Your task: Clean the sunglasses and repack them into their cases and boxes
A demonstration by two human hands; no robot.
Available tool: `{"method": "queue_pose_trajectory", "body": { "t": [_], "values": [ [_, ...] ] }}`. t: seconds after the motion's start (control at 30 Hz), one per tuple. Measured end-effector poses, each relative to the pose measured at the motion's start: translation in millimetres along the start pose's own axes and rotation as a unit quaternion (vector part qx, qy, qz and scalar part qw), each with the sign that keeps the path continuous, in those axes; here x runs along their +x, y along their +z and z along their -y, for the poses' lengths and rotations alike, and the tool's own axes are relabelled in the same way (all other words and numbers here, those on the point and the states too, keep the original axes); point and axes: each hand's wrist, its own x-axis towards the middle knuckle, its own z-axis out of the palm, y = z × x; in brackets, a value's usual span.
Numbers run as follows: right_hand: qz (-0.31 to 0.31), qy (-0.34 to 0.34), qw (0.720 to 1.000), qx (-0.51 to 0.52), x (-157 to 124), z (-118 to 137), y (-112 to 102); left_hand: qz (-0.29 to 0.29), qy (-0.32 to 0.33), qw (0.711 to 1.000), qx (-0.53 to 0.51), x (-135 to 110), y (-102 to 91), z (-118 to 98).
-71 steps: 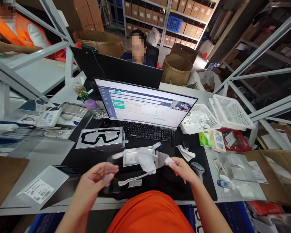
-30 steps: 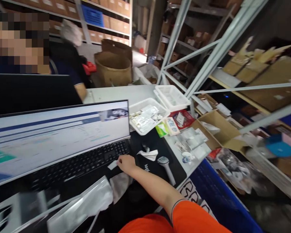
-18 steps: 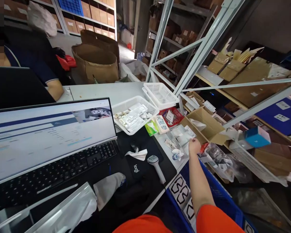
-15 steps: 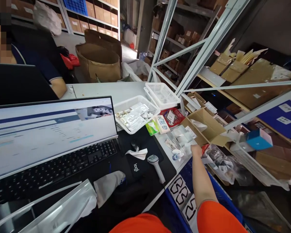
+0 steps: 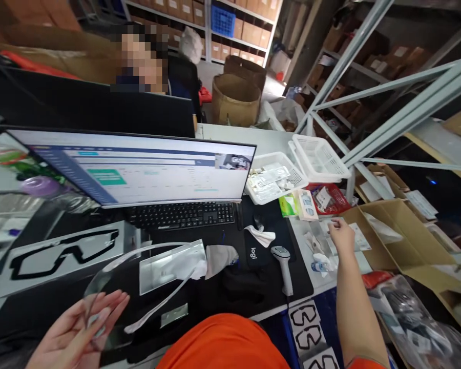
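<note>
My left hand [image 5: 79, 328] sits at the lower left, holding the edge of a clear goggle visor [image 5: 100, 292]. A thin white strap [image 5: 157, 302] runs from the visor across the black desk mat [image 5: 261, 289]. Beside it lie a clear plastic bag [image 5: 172, 266] and a grey cloth pouch [image 5: 221, 259]. My right hand [image 5: 340, 236] reaches over the white table at the right. Its fingertips are at loose plastic sachets [image 5: 322, 236]; whether they pinch anything is hidden.
A monitor [image 5: 130, 166] and keyboard [image 5: 180, 215] stand ahead, with a barcode scanner [image 5: 282, 266] on the mat. Further right are a white tray of packets [image 5: 271, 187], a white basket [image 5: 318, 161] and an open cardboard box [image 5: 401, 230]. A co-worker [image 5: 180, 87] sits beyond the monitors.
The view has swung back left from the shelving on the right. My left hand has returned to view with the visor, and my right hand has moved left, away from the cardboard box.
</note>
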Motion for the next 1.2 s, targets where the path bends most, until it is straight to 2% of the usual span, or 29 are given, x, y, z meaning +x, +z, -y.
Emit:
{"method": "queue_pose_trajectory", "body": {
  "t": [0.1,0.2,0.33,0.43,0.53,0.7,0.77,0.83,0.93,1.03,1.13,1.2],
  "values": [
    [0.064,-0.090,0.993,0.028,-12.9,50.3,26.4,-0.020,0.001,0.999,-0.047,-2.5,-2.8,-2.8],
    [0.122,-0.175,0.976,0.043,-48.4,101.2,62.7,-0.039,0.013,0.997,-0.067,-4.0,-10.8,-3.7],
    [0.178,-0.234,0.955,0.034,-97.9,143.1,103.7,-0.041,0.016,0.995,-0.091,-5.6,-28.4,0.4],
    [0.204,-0.247,0.947,0.014,-117.5,150.6,118.5,-0.037,0.020,0.994,-0.100,-6.1,-38.5,2.5],
    [0.201,-0.248,0.948,-0.015,-120.7,146.3,126.7,-0.043,0.016,0.994,-0.098,-5.9,-40.3,1.4],
    [0.199,-0.258,0.944,-0.049,-107.3,143.3,140.8,-0.032,-0.013,0.997,-0.062,-6.9,-20.5,-0.2],
    [0.194,-0.260,0.945,-0.042,-102.4,146.8,138.8,-0.022,-0.015,0.998,-0.050,-10.4,-7.8,0.4],
    [0.177,-0.264,0.948,-0.018,-99.8,150.7,127.7,0.002,0.005,0.999,-0.038,-15.3,4.4,1.4],
    [0.134,-0.262,0.955,0.045,-98.4,151.5,96.5,0.072,0.064,0.995,0.002,-23.2,20.0,2.9],
    [0.098,-0.226,0.962,0.119,-102.3,145.1,60.4,0.127,0.128,0.982,0.060,-31.6,33.2,3.8],
    [0.105,-0.179,0.957,0.203,-123.5,140.7,34.3,0.126,0.182,0.968,0.118,-41.7,43.7,3.8],
    [0.140,-0.153,0.938,0.276,-151.0,144.7,26.0,0.124,0.213,0.957,0.150,-48.4,48.4,4.0]
  ]
}}
